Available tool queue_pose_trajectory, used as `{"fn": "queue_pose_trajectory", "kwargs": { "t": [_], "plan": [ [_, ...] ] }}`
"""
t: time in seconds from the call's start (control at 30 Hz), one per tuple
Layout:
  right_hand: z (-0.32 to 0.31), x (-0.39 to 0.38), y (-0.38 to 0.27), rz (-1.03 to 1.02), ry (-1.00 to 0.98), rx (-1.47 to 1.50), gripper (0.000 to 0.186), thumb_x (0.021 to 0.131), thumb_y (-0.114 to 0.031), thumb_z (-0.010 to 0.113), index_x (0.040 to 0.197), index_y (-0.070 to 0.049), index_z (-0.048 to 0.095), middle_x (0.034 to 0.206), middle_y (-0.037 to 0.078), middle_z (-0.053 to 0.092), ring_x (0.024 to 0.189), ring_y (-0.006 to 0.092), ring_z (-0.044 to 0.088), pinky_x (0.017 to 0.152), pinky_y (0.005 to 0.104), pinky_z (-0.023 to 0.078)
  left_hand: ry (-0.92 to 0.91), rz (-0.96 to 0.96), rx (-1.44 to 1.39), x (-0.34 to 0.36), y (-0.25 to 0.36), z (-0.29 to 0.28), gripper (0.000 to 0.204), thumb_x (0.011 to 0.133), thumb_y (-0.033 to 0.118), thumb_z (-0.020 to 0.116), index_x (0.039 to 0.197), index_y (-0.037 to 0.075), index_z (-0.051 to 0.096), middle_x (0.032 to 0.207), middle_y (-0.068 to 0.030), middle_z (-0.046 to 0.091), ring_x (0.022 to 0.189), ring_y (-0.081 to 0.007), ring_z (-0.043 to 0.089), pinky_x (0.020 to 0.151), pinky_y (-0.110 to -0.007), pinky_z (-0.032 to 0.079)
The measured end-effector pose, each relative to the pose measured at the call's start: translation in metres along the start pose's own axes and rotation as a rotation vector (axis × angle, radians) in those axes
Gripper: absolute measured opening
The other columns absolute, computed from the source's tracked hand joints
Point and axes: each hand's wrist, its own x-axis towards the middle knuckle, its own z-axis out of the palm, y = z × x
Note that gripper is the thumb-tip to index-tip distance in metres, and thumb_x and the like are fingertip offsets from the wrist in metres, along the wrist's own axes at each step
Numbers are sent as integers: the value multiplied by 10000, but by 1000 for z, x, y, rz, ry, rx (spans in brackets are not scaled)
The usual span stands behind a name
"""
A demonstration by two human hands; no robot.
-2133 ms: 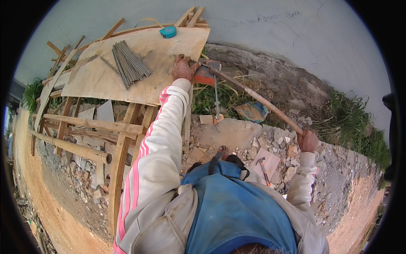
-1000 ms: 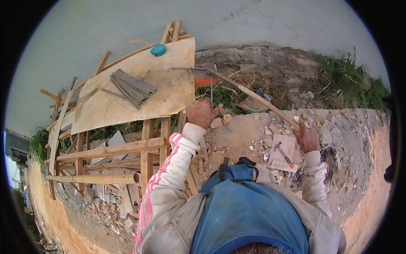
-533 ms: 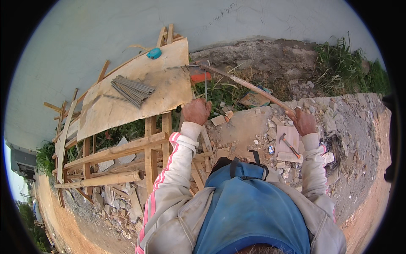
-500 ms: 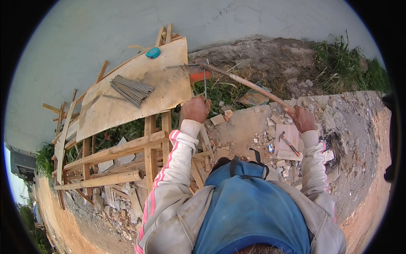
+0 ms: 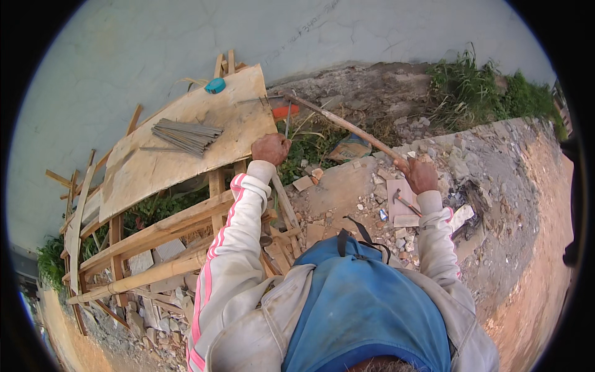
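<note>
My left hand (image 5: 271,149) is closed around the lower end of a thin steel rod (image 5: 288,118) at the board's right edge. This rod turns at a sharp bend, with its other arm lying over the plywood board (image 5: 139,180) near some small upright pegs. In my right hand (image 5: 421,176) is the near end of a long, rusty bar (image 5: 347,126). The bar's far end meets the rod at the bend. How it grips the rod is too small to tell. A pile of cut steel rods (image 5: 186,136) lies on the board, with a teal tape measure (image 5: 215,85) farther back.
Wooden beams (image 5: 155,232) support the board over rubble. A claw hammer (image 5: 406,203) lies on a pale tile (image 5: 396,186) at the right. Something orange (image 5: 285,111) shows beside the board. A grey wall (image 5: 155,49) and weeds (image 5: 458,80) stand beyond.
The whole view has turned slightly, so the board, hammer and hands appear farther left. Both hands keep their grips; the rod's bend looks about the same.
</note>
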Motion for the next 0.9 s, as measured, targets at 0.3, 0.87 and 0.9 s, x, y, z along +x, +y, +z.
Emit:
{"fn": "queue_pose_trajectory", "kwargs": {
  "t": [0.3, 0.87, 0.9],
  "plan": [
    [1, -38, -33, 61, 70, -24, 647, 933, -680, 481, 789, -76, 663, 611, 192, 642, 600, 393, 661, 554, 504, 510, -66, -52, -37, -1, -17, -12, 343, 889, 434, 605, 995, 156, 776, 967, -162, 738, 931, -378, 695, 852, -490, 541],
    [-28, -57, -62, 134, 27, 18, 606, 940, -639, 520, 795, -63, 640, 609, 188, 627, 609, 398, 651, 538, 509, 484, -146, -156, -63, 0, -24, -18, 429, 890, 511, 643, 807, 102, 744, 806, -174, 716, 815, -391, 689, 755, -511, 527],
    [-29, -54, -62, 141, -6, 30, 605, 940, -638, 522, 791, -64, 640, 607, 189, 625, 602, 399, 649, 534, 507, 482, -164, -166, -69, 1, -23, -20, 446, 884, 523, 649, 789, 96, 733, 792, -171, 711, 804, -390, 686, 747, -510, 525]
  ]
}}
